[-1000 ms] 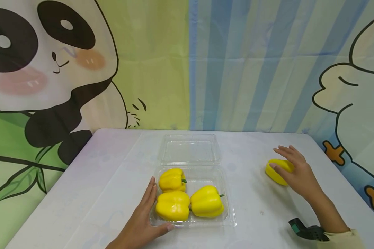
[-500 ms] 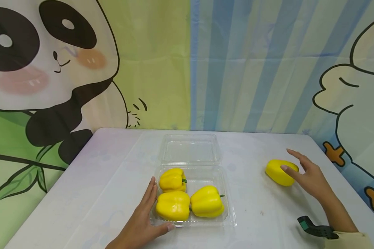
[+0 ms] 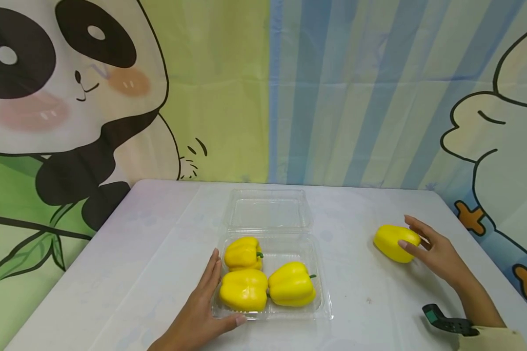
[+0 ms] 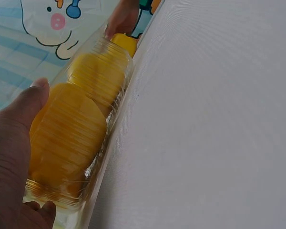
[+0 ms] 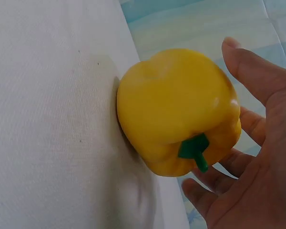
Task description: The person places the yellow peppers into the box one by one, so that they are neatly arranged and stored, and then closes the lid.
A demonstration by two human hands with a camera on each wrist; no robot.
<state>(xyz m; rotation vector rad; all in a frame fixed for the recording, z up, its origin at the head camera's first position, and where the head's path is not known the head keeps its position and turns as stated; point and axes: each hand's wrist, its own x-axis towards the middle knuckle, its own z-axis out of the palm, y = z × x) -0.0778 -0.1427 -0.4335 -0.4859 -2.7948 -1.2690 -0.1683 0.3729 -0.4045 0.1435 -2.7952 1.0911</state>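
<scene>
In the head view, a clear plastic clamshell container lies unfolded on the table, with three yellow bell peppers in its base: one at back left, one at front left, one at front right. My left hand rests against the container's left front corner, fingers extended along the side and thumb at the front edge. A fourth yellow bell pepper lies on the table to the right. My right hand is beside it, fingers loosely spread; the right wrist view shows its green stem facing the palm.
The container's transparent lid is laid back flat towards the far side of the white table. Behind the table hangs a printed curtain with cartoon animals. A dark wrist strap is on the right forearm.
My right hand first drew back rightward from over the lone bell pepper, uncovering more of it. Its fingers then lowered slightly beside the pepper. The left hand and container stayed still.
</scene>
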